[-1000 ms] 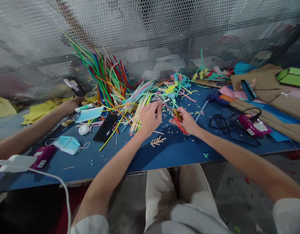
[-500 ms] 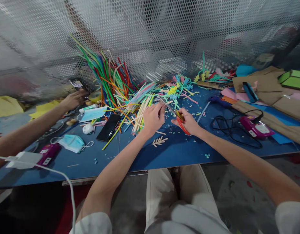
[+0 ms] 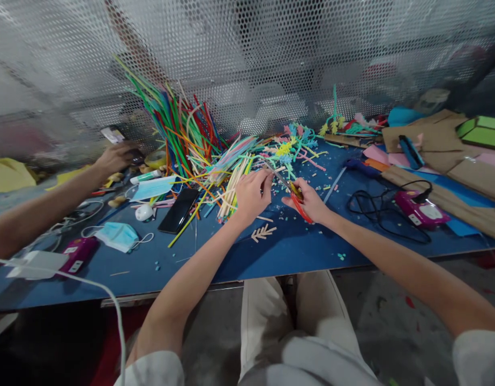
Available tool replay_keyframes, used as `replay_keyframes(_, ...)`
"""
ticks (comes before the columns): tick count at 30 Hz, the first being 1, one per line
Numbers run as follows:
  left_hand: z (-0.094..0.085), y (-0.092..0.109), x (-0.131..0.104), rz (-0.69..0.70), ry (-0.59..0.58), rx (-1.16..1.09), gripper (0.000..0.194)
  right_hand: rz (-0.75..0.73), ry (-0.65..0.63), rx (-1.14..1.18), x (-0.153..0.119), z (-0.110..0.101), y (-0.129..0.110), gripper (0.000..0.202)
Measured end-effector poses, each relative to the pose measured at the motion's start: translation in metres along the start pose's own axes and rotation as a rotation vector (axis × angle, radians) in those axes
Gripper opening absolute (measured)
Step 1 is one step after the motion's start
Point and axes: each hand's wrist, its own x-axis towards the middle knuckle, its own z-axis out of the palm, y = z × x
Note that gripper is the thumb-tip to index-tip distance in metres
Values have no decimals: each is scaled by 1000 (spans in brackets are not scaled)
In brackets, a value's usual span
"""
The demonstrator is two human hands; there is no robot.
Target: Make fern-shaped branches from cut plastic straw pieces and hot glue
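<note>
My right hand (image 3: pixel 309 201) grips scissors (image 3: pixel 300 208) with red and yellow handles, their blades pointing up and left toward my other hand. My left hand (image 3: pixel 253 195) is closed in a pinch on a cream pipe cleaner (image 3: pixel 280 169), whose short end pokes out by the blades; the fingers hide the rest. Below, on the blue table (image 3: pixel 231 262), lies a small cream branch-shaped piece (image 3: pixel 263 232). Cream and yellow pipe cleaners (image 3: pixel 234 185) lie just left of my left hand. Tiny cut bits are scattered around the scissors.
A large bundle of coloured pipe cleaners (image 3: pixel 179 134) leans on the perforated metal screen (image 3: pixel 215 53). Finished-looking sprigs (image 3: pixel 290 147) lie behind my hands. A phone (image 3: pixel 179 210), face mask (image 3: pixel 119 236) and purple power socket (image 3: pixel 81 254) are left; a glue gun (image 3: pixel 362 165) and cardboard (image 3: pixel 428 134) right.
My hands and the scissors stay almost in the same place. At the left, another person's hand has shifted slightly left, and the phone-like object in it has tilted.
</note>
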Motion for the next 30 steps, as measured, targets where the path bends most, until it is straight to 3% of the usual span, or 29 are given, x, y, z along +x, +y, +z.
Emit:
replay_keyframes(6, 3, -3, -1, 2, 4, -2, 34, -10, 64, -80, 3, -1, 13, 51)
replay_keyframes(12, 3, -3, -3, 55, 16, 7, 32, -65, 48, -111, 3, -2, 28, 31)
replay_keyframes(18, 0, -7, -2, 95, 4, 89, 39, -113, 95, -148, 0, 3, 22, 30)
replay_keyframes(22, -1, -22, -1, 155, -141, 113, 40, -111, 184, -160, 1, 2, 11, 40)
replay_keyframes(27, 21, -51, -5, 129, -379, 90, 35, -60, 327, -144, 14, -16, 15, 54)
replay_keyframes(30, 24, -68, 0, 60, -381, 56, 32, 15, 369, -201, 24, -31, 26, 57)
